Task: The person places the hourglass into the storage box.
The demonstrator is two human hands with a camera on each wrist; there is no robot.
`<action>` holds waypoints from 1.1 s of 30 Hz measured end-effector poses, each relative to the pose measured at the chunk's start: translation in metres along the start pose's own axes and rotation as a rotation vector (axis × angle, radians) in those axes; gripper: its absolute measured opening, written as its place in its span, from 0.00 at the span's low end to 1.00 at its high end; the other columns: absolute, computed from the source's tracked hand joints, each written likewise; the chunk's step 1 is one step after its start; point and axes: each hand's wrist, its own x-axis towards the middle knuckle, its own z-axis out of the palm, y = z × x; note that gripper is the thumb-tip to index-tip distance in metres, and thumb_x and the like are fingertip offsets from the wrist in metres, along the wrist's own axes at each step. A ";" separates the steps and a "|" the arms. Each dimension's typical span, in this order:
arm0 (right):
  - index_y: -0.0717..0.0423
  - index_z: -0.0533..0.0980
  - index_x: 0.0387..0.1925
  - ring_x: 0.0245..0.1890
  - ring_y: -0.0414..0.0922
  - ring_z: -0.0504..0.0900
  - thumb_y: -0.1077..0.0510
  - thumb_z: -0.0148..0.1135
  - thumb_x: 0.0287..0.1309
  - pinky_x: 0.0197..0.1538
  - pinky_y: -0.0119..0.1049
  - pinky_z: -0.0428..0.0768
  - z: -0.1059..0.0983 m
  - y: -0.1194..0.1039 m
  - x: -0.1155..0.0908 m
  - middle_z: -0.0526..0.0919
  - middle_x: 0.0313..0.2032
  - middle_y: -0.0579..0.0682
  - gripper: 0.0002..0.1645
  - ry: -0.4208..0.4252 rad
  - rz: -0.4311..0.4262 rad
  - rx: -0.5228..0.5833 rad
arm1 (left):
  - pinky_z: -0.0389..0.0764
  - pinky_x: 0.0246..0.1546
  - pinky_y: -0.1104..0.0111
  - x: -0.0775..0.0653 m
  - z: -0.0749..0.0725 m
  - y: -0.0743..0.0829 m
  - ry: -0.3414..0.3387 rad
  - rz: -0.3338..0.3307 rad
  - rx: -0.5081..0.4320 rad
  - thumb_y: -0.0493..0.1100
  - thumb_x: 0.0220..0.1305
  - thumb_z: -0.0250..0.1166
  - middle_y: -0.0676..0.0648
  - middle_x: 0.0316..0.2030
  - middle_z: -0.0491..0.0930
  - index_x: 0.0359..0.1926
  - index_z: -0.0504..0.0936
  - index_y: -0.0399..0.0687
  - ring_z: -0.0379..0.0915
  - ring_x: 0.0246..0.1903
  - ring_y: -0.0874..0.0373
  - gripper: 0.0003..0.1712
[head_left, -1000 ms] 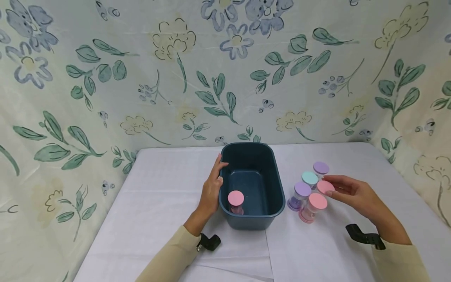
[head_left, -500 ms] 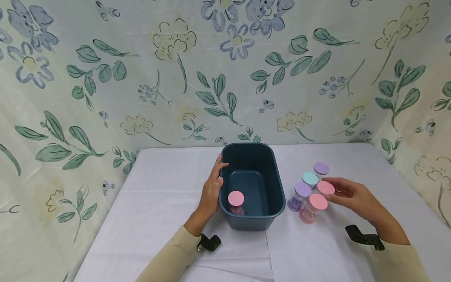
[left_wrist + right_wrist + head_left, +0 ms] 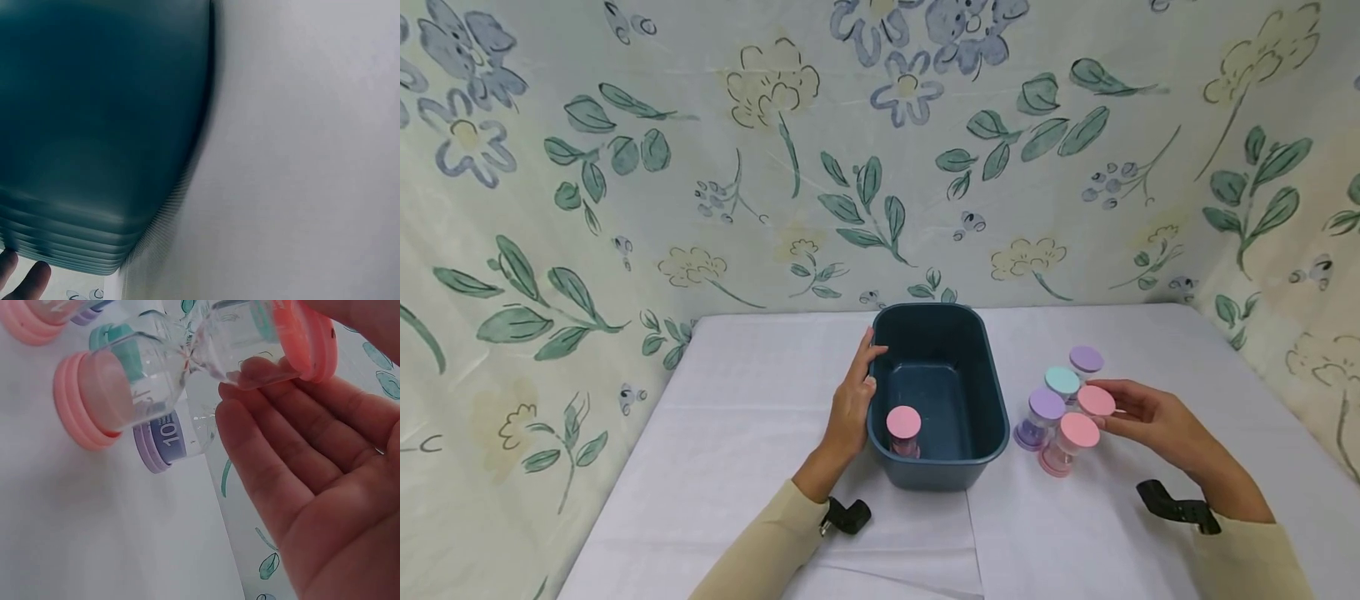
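Observation:
My left hand [image 3: 846,408] holds the left wall of a dark blue plastic bin [image 3: 938,475], with a finger over its rim. Inside the bin, near its front left corner, stands a pink-capped sand timer [image 3: 904,422]. My right hand [image 3: 1150,421] has thumb and fingers around the upper part of another pink-capped sand timer [image 3: 1096,401]; its clear glass waist shows in the right wrist view. Beside it are a second pink timer [image 3: 1078,431], two purple ones, one nearer [image 3: 1047,405] and one farther back, and a turquoise one [image 3: 1063,382]. Fingertips [image 3: 34,281] touch the bin's outside in the left wrist view.
White cloth [image 3: 760,392] covers the table. A floral-printed curtain [image 3: 850,167] hangs along the back and both sides. The timers stand close together, right of the bin. One purple timer [image 3: 164,440] bears the number 10.
My right thumb has drawn in from the top of the pink timer's cap to its near side. The left hand and the bin stay in place.

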 end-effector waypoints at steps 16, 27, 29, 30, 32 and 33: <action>0.56 0.69 0.63 0.47 0.26 0.77 0.54 0.65 0.59 0.42 0.28 0.81 0.000 0.001 -0.003 0.75 0.53 0.31 0.31 0.016 0.040 -0.022 | 0.50 0.68 0.44 0.001 -0.004 0.029 -0.003 -0.016 -0.041 0.34 0.67 0.38 0.37 0.73 0.51 0.65 0.66 0.32 0.45 0.73 0.43 0.27; 0.59 0.69 0.63 0.47 0.23 0.76 0.56 0.65 0.59 0.42 0.24 0.80 -0.003 -0.009 -0.004 0.74 0.52 0.27 0.31 0.053 -0.013 -0.052 | 0.51 0.68 0.46 0.001 -0.004 0.022 -0.008 -0.016 -0.030 0.40 0.69 0.37 0.41 0.74 0.50 0.66 0.65 0.38 0.44 0.73 0.48 0.27; 0.59 0.69 0.63 0.47 0.23 0.76 0.56 0.65 0.59 0.41 0.24 0.80 -0.004 -0.010 -0.004 0.73 0.51 0.25 0.31 0.060 -0.015 -0.056 | 0.52 0.68 0.47 0.000 -0.001 0.008 -0.003 -0.004 -0.020 0.43 0.70 0.37 0.45 0.75 0.49 0.67 0.65 0.44 0.43 0.73 0.52 0.28; 0.59 0.69 0.63 0.46 0.22 0.76 0.56 0.65 0.59 0.41 0.24 0.80 -0.004 -0.010 -0.004 0.73 0.51 0.25 0.32 0.065 -0.012 -0.059 | 0.52 0.68 0.47 -0.001 0.000 0.001 0.000 0.002 -0.015 0.45 0.71 0.37 0.47 0.75 0.49 0.68 0.65 0.47 0.43 0.73 0.54 0.28; 0.60 0.69 0.63 0.46 0.22 0.75 0.55 0.65 0.59 0.41 0.23 0.79 -0.005 -0.011 -0.004 0.73 0.51 0.25 0.32 0.074 -0.008 -0.071 | 0.52 0.68 0.47 0.000 0.000 0.001 0.000 -0.001 -0.015 0.45 0.71 0.37 0.47 0.75 0.49 0.68 0.65 0.47 0.43 0.73 0.54 0.28; 0.60 0.69 0.63 0.46 0.21 0.75 0.55 0.65 0.59 0.41 0.23 0.79 -0.005 -0.011 -0.003 0.73 0.51 0.25 0.32 0.079 -0.008 -0.075 | 0.52 0.68 0.47 0.000 0.000 0.001 0.001 -0.001 -0.016 0.45 0.71 0.37 0.47 0.75 0.49 0.68 0.65 0.47 0.43 0.73 0.54 0.28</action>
